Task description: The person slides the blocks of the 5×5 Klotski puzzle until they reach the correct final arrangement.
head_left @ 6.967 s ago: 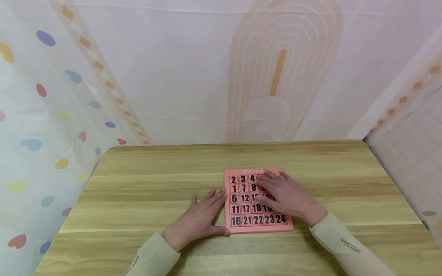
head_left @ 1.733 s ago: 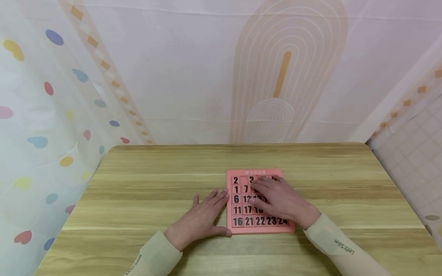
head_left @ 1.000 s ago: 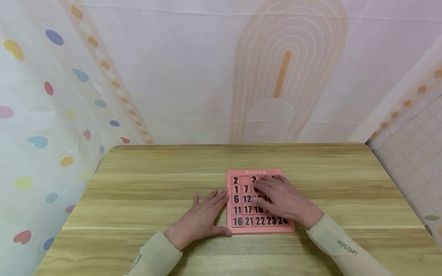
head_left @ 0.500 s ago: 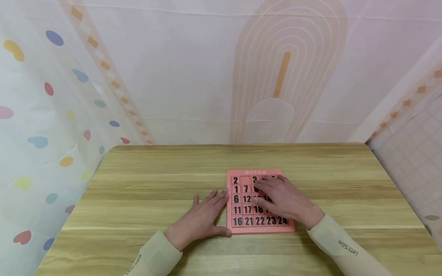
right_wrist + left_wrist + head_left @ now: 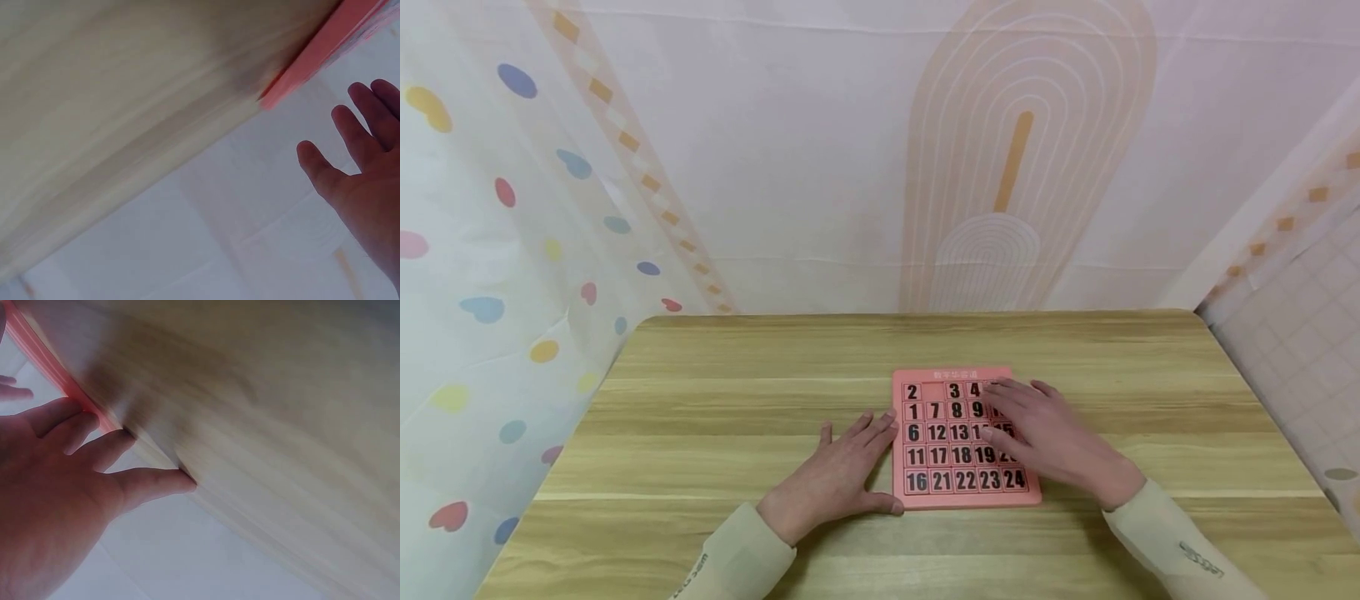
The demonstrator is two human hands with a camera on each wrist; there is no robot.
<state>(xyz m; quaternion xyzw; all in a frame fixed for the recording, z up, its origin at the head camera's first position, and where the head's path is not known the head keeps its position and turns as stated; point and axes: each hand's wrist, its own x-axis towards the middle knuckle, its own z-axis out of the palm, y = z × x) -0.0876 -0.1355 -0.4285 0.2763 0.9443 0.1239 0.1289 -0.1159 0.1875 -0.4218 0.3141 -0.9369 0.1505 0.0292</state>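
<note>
A pink number sliding puzzle [image 5: 962,501] lies flat on the wooden table. Its top row shows a 2 tile [image 5: 912,392], a bare slot [image 5: 932,391], then the 3 tile [image 5: 954,391] and the 4 tile. My left hand [image 5: 831,483] rests flat with fingers spread, fingertips and thumb against the puzzle's left edge; in the left wrist view its fingers meet the pink rim [image 5: 53,372]. Over the right columns my right hand [image 5: 1052,433] is held with fingers extended, partly hiding the tiles there. The right wrist view shows those fingers apart from the pink edge [image 5: 306,65].
The wooden table [image 5: 737,358] stretches to both sides of the puzzle and behind it. A pale patterned curtain [image 5: 790,167] hangs at its back edge, and a dotted one [image 5: 497,350] hangs at the left.
Since the earliest frame, the 3 and 4 tiles have slid right, leaving a slot beside the 2. In the last half second my right hand has drawn back right, uncovering more tiles. Left hand unmoved.
</note>
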